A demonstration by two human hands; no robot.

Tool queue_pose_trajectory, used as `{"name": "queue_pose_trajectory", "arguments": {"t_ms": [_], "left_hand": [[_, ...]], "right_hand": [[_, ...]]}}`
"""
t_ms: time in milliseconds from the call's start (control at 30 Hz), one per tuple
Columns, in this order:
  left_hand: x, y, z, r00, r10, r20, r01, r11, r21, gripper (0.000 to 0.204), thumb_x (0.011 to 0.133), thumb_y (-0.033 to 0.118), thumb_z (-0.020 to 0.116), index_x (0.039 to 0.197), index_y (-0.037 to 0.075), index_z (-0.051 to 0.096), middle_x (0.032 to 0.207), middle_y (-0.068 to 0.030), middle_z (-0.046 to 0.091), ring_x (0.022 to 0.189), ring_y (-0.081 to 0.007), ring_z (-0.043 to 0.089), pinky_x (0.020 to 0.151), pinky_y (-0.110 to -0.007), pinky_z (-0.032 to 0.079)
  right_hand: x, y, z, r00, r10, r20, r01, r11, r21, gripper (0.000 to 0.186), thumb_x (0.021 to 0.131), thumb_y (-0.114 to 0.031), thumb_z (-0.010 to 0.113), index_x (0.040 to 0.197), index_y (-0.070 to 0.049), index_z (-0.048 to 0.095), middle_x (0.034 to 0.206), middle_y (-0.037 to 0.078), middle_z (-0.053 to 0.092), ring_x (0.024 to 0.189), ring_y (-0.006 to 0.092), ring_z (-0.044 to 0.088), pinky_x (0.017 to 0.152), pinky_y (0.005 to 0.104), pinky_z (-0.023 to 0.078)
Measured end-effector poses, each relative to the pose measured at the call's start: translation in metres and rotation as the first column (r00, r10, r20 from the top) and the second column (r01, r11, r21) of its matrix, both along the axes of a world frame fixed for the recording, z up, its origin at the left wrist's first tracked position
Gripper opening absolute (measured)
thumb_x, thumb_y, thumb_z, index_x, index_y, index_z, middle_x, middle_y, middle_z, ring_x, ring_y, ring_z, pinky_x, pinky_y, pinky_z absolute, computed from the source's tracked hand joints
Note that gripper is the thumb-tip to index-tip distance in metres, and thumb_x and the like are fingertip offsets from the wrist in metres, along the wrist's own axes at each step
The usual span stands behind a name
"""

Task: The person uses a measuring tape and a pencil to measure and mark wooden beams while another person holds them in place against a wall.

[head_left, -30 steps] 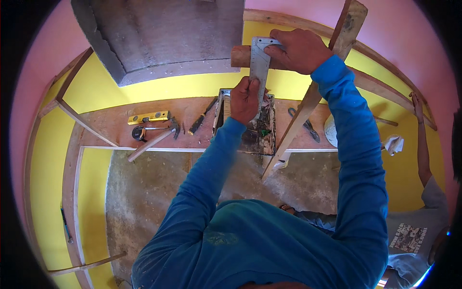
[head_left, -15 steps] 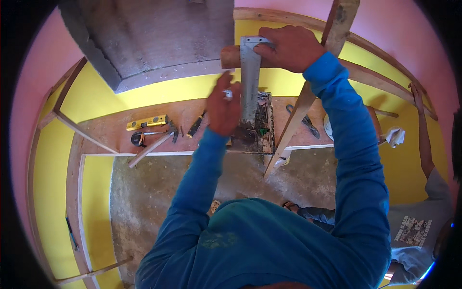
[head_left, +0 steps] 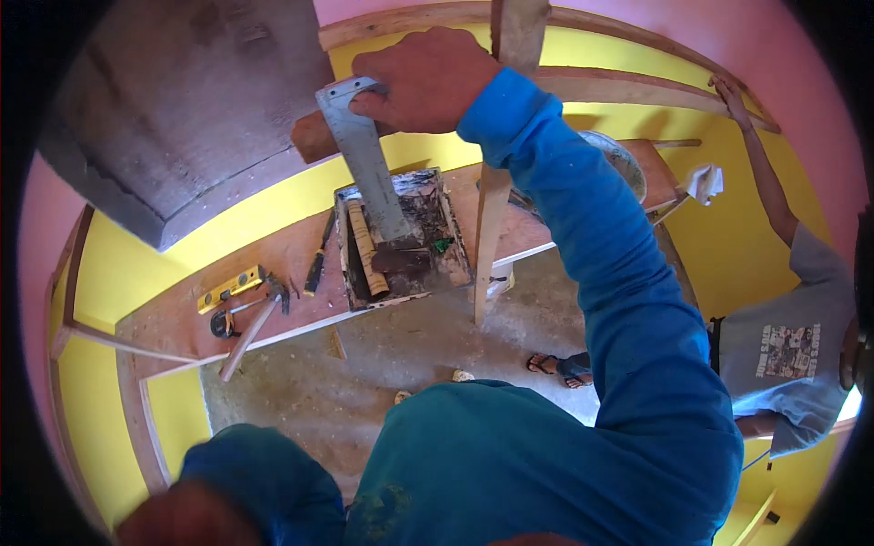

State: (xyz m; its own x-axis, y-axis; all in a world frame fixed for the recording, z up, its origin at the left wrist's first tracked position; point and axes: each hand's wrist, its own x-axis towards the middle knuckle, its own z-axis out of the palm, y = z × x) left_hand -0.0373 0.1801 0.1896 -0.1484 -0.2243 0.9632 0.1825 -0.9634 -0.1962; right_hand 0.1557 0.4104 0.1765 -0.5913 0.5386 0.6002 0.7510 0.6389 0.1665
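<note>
the right grip (head_left: pixel 432 80) holds a metal square (head_left: pixel 369 168).

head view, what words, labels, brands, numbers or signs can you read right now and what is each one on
Co-worker's grey shirt: has printed lettering on it; I won't copy out its wording.
Metal square in the right hand: any markings too small to read.
Yellow level: any print too small to read.
Tape measure: nothing legible.

Your shirt (head_left: pixel 510 455): long-sleeved, teal-blue. Your right sleeve (head_left: pixel 614 246), right of the shirt's middle: brighter blue, creased, snug cuff (head_left: pixel 512 111). Mottled yellowish-green patch (head_left: pixel 381 510): left of the shirt's middle.
</note>
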Motion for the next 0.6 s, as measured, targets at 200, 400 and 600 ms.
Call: {"name": "queue_pose_trajectory", "arguments": {"t_ms": [200,400,600], "left_hand": [[0.027,0.1,-0.116,0.868,0.372,-0.329,-0.464,0.371,-0.805,0.015,0.076,0.007,0.051,0.089,0.003,0.054,0.056,-0.0104,0.053,0.044,-0.0138,0.052,0.044,-0.027,0.041],[0.051,0.129,-0.096,0.863,0.383,-0.328,-0.469,0.371,-0.801,0.013,0.076,0.009,0.05,0.086,0.002,0.054,0.053,-0.0147,0.052,0.045,-0.0264,0.054,0.042,-0.033,0.04],[0.047,0.129,-0.086,0.865,0.37,-0.339,-0.478,0.397,-0.784,0.011,0.075,0.008,0.05,0.082,0.001,0.054,0.053,-0.0159,0.05,0.045,-0.0305,0.052,0.041,-0.035,0.039]], "right_hand": [[-0.004,-0.007,0.002,0.997,0.012,0.078,-0.007,0.997,-0.072,0.031,0.074,-0.042,0.047,0.086,-0.014,0.054,0.071,0.011,0.058,0.067,0.031,0.055,0.058,0.0425,0.043],[0.004,-0.004,0.0,0.998,0.045,0.048,-0.044,0.999,-0.026,0.034,0.075,-0.042,0.046,0.088,-0.012,0.054,0.072,0.012,0.058,0.066,0.0317,0.055,0.057,0.0426,0.042],[0.002,-0.004,0.003,0.995,0.039,0.095,-0.037,0.999,-0.019,0.036,0.077,-0.042,0.045,0.091,-0.011,0.054,0.071,0.012,0.058,0.066,0.0315,0.055,0.057,0.0422,0.042]]}}
